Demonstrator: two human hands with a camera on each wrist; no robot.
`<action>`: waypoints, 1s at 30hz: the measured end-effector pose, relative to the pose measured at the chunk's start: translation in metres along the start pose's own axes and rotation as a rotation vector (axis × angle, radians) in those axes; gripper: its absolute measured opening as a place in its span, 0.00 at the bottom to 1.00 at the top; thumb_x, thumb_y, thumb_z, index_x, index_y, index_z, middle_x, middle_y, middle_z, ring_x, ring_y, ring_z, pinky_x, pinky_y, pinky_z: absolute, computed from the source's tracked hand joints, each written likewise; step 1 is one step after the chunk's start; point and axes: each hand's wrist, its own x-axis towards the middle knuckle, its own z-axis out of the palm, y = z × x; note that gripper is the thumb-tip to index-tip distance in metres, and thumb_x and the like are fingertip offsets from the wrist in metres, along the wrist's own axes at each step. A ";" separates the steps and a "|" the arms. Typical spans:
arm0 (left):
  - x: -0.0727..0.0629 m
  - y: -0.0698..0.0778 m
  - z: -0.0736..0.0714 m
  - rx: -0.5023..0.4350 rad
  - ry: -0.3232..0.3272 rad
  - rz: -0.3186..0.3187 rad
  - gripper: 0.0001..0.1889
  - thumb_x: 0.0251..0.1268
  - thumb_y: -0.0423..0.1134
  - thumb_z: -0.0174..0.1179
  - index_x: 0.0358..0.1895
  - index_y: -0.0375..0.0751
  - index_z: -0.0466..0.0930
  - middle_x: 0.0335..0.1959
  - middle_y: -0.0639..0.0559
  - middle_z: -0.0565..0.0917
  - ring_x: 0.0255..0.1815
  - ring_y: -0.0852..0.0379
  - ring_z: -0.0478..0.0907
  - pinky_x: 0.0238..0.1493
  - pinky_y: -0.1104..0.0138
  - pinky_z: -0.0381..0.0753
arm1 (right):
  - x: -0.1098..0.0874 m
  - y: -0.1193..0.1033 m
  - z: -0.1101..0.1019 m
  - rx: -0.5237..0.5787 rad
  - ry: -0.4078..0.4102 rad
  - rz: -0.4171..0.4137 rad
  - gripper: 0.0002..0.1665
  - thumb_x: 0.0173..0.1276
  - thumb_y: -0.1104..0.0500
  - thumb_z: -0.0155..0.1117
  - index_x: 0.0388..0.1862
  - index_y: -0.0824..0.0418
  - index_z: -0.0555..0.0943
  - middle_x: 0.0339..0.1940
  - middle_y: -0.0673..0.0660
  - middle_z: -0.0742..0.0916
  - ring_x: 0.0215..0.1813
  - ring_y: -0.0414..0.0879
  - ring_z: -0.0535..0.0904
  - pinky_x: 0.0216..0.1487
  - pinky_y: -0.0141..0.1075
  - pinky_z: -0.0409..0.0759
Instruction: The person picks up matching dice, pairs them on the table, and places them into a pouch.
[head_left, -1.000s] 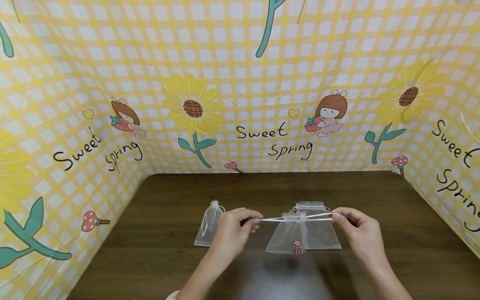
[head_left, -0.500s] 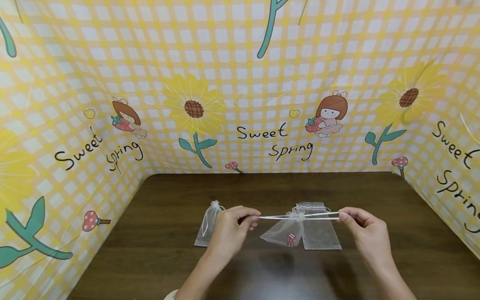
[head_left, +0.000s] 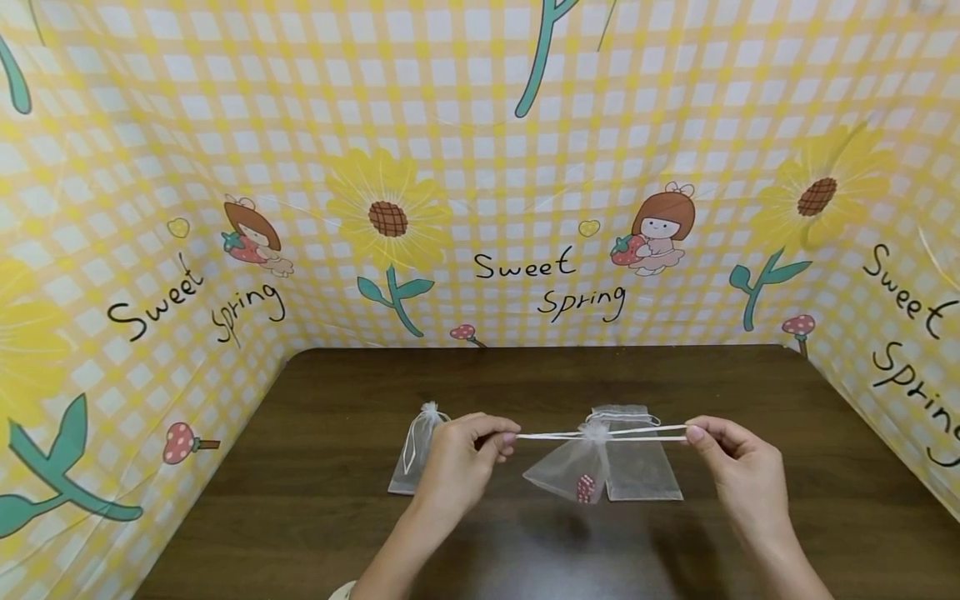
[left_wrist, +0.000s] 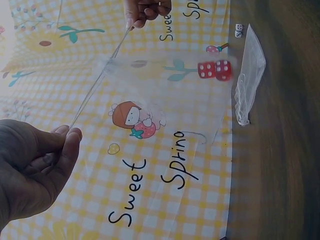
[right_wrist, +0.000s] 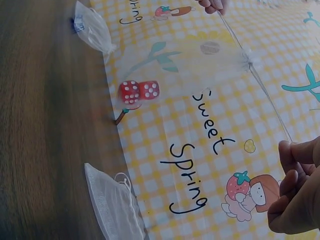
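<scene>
A sheer white drawstring bag (head_left: 558,475) hangs in the air above the table, its neck gathered into a ruffle. Two red dice (left_wrist: 215,70) with white dots lie in its bottom. On one side my left hand (head_left: 465,458) pinches the white drawstring (head_left: 551,436) between thumb and fingers. My right hand (head_left: 738,467) pinches the loop at the other end, and the cord is taut between both hands. Behind the hanging bag, a second sheer bag (head_left: 645,471) lies flat on the table, partly covered from view.
A third sheer bag (head_left: 411,462), gathered at the top, lies left on the dark wood table (head_left: 330,517), partly behind my left hand; something blue (right_wrist: 79,25) shows in it. White dice (left_wrist: 239,31) show beside the flat bag. Checked cloth (head_left: 525,167) encloses the table's back and sides.
My right hand has moved outward to the right, lengthening its cord loop. The bag's neck has drawn tighter into a small ruffle, and the bag has swung slightly left.
</scene>
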 end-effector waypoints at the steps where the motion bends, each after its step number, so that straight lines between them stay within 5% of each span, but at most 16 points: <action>1: 0.000 0.000 0.000 0.001 -0.001 -0.001 0.05 0.53 0.20 0.61 0.32 0.29 0.84 0.25 0.48 0.82 0.23 0.54 0.80 0.26 0.71 0.80 | 0.000 0.000 0.000 0.011 0.004 0.007 0.09 0.61 0.65 0.65 0.34 0.73 0.81 0.23 0.43 0.83 0.29 0.34 0.76 0.30 0.22 0.72; 23: 0.000 -0.001 -0.001 0.011 -0.005 -0.031 0.05 0.54 0.22 0.60 0.32 0.31 0.84 0.27 0.47 0.83 0.24 0.53 0.80 0.27 0.69 0.81 | 0.001 0.001 0.002 0.131 0.041 0.024 0.02 0.60 0.68 0.64 0.28 0.66 0.83 0.19 0.47 0.84 0.27 0.34 0.77 0.29 0.22 0.71; 30: 0.000 -0.001 0.000 0.026 -0.008 -0.034 0.05 0.55 0.21 0.60 0.32 0.32 0.83 0.28 0.46 0.83 0.24 0.52 0.80 0.26 0.73 0.79 | 0.002 0.007 0.001 0.167 0.051 -0.036 0.05 0.61 0.67 0.64 0.30 0.70 0.82 0.20 0.49 0.84 0.27 0.35 0.77 0.29 0.22 0.71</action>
